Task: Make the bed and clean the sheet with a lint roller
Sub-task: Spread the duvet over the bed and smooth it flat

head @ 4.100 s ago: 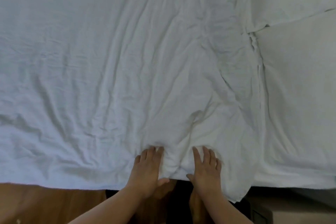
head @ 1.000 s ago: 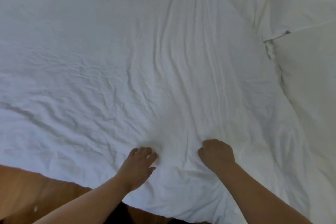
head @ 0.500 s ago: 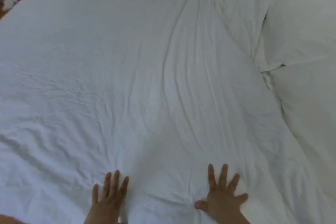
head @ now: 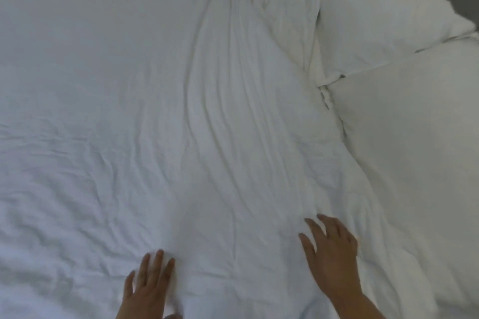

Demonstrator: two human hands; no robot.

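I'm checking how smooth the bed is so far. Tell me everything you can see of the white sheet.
The white sheet looks like soft woven cloth spread flat over the bed. Long creases run up its middle, finer wrinkles crowd its near left part. Both hands, left hand and right hand, lie open on it. Its right edge meets two pillows.

Both our hands flat on the wrinkled white sheet.

Our left hand (head: 149, 285) lies palm down on the sheet (head: 129, 111) near the bottom edge, fingers straight and close together, pointing away from us. Our right hand (head: 333, 256) rests on the sheet well apart from it, fingers spread and angled to the left. Long creases run up the cloth between and beyond our hands. At the right lie two white pillows, the far pillow (head: 383, 13) touching the near pillow (head: 420, 137).
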